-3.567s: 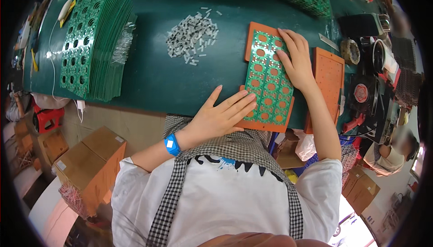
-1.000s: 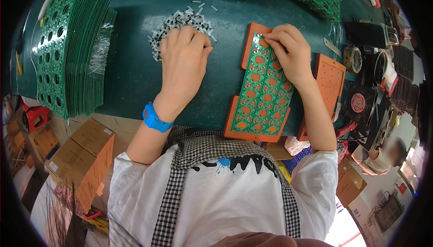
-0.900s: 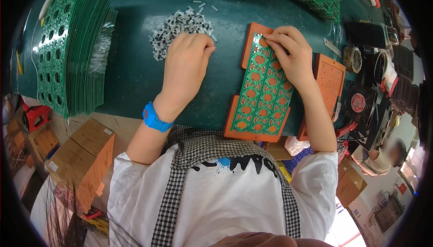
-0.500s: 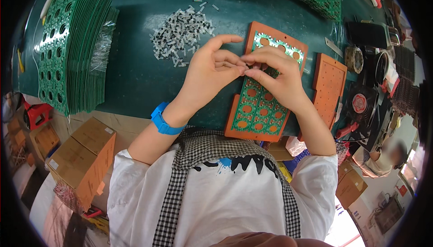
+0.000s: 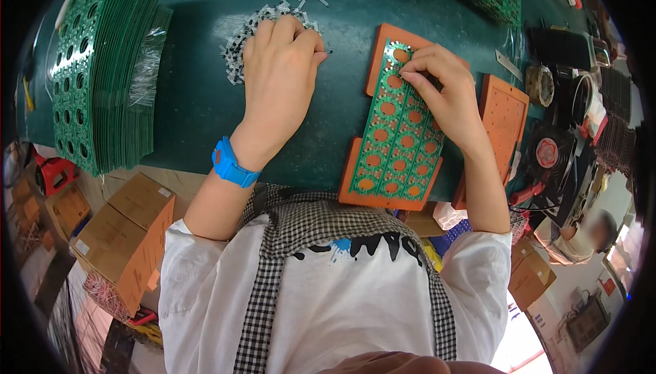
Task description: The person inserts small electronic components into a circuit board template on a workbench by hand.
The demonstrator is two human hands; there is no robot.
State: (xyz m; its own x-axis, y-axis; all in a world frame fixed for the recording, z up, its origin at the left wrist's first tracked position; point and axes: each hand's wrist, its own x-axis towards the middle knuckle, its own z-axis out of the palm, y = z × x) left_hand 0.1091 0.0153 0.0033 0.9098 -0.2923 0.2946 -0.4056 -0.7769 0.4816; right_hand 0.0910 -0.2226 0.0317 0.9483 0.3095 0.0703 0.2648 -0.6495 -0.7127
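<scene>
Resting the left hand (image 5: 279,66), back up, over a loose heap of small clear-and-black stick-shaped parts (image 5: 234,56) on the dark green bench (image 5: 198,121); can't tell whether holding any, with fingertips hidden. Pinching narrow with the right hand (image 5: 444,94), thumb to forefinger, over the upper part of a green circuit-board panel with round holes (image 5: 398,125); can't tell if gripping a tiny part. Lying on a flat orange stepped plate (image 5: 377,59): that panel. Could scatter loose parts by raking the heap too hard, drop one through a weak pinch, or skew the panel by leaning on it. Masking the panel's upper right: the right hand. Also noted: second orange plate (image 5: 502,111) close by the right forearm, tall stack of green boards (image 5: 126,80) far left, dark rectangular device (image 5: 562,47) far right.
</scene>
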